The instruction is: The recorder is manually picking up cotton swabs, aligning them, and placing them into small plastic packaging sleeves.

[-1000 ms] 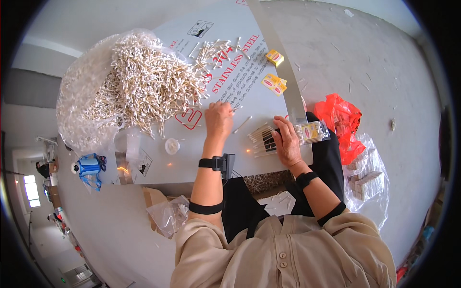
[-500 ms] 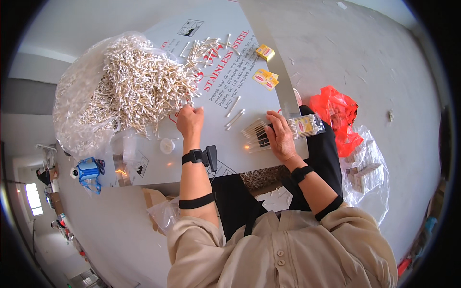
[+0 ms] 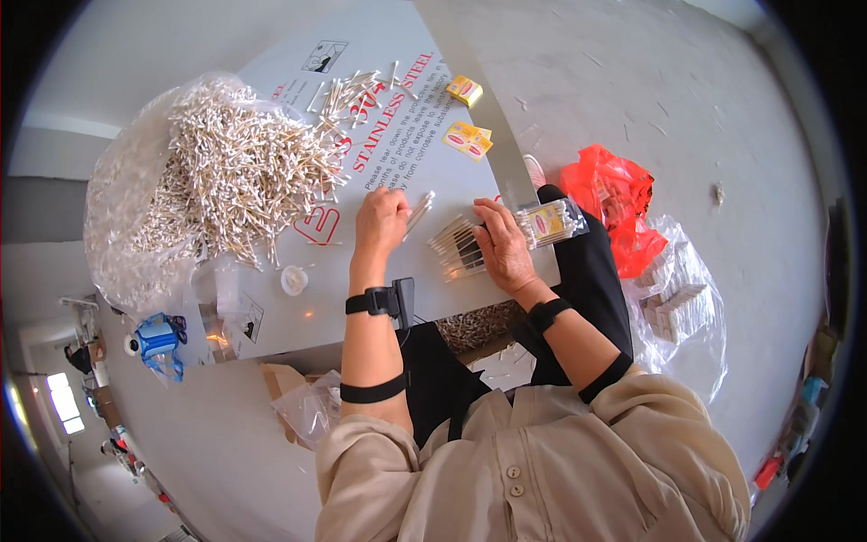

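My left hand (image 3: 381, 219) is closed, fingers curled down, above the table beside a few loose cotton swabs (image 3: 420, 213). Whatever its fingertips may hold is hidden. My right hand (image 3: 504, 246) lies over the table's near right part, thumb and fingers apart. By its thumb is a spread row of cotton swabs (image 3: 449, 247) with a dark patch among them. On its other side, a clear pack of cotton swabs with a yellow label (image 3: 548, 222) reaches past the table edge over my leg. A big heap of cotton swabs (image 3: 239, 167) spills from a clear plastic bag (image 3: 122, 217) at left.
A small scatter of swabs (image 3: 348, 93) lies farther back. Yellow cards (image 3: 468, 140) and a yellow packet (image 3: 465, 90) sit near the right edge. A round white tub (image 3: 293, 280) stands near left. Red (image 3: 605, 190) and clear bags (image 3: 691, 316) are right of the table.
My left hand has moved right, away from the swab heap to the loose swabs near the middle. My right hand stays at the row of swabs. The whole view has shifted slightly.
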Tool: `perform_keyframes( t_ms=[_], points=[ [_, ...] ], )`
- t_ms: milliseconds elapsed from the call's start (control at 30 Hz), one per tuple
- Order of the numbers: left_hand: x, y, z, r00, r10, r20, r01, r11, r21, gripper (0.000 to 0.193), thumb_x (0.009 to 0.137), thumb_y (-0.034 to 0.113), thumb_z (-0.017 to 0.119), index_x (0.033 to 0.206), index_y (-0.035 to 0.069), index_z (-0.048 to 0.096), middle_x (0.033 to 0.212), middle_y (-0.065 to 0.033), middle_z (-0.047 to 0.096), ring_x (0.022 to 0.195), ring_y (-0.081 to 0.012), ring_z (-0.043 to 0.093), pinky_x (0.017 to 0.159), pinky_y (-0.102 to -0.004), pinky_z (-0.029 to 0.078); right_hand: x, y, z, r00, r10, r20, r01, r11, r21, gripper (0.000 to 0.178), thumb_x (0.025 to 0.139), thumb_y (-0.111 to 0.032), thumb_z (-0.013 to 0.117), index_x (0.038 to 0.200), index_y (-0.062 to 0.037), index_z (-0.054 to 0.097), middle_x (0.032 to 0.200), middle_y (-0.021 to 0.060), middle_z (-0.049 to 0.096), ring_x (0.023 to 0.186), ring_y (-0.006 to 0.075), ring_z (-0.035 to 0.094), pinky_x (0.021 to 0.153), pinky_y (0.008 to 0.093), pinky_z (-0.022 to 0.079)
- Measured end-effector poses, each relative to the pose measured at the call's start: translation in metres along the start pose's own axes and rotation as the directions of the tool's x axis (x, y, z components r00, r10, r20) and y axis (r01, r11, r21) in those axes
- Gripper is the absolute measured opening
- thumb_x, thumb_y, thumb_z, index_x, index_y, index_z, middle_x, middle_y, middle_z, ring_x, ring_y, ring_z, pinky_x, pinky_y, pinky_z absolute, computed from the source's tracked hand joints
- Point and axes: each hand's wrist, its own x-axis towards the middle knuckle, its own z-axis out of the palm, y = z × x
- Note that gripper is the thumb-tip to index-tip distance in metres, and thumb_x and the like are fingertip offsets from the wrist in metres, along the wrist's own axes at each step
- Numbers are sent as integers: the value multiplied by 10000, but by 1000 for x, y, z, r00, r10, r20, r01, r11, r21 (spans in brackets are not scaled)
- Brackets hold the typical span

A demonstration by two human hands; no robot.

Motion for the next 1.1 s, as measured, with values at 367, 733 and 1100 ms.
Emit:
perform_keyframes(
  t_ms=[367, 733, 1100],
  points=[
    [-31, 40, 42, 966, 50, -255, -81, 991, -109, 213, 769, 18, 653, 959, 114, 657, 957, -47, 564, 977, -278, 519, 884, -418, 412, 1, 3, 1, 999, 20, -29, -19, 999, 46, 300, 888, -29, 570, 1185, -7, 530, 1263, 182, 537, 1120, 399, 549, 943, 420, 474],
    [-65, 54, 53, 935, -207, -289, -21, 780, -626, 498, 1020, 336, 426, 1388, 0, 433, 1440, -133, 431, 1359, -258, 365, 1123, -386, 282, 4, -3, 5, 984, 165, -59, -140, 944, 300, 324, 987, -138, 479, 1260, 35, 504, 1348, 219, 494, 1247, 374, 490, 1039, 370, 396],
    [-59, 69, 68, 866, -364, -343, -63, 599, -798, 396, 960, 223, 560, 1281, -6, 530, 1276, -142, 555, 1192, -238, 517, 1028, -368, 403, 6, -2, 18, 963, 243, -113, -182, 901, 394, 317, 992, -138, 469, 1259, 28, 510, 1319, 217, 524, 1241, 367, 495, 1045, 367, 388]
  ],
)
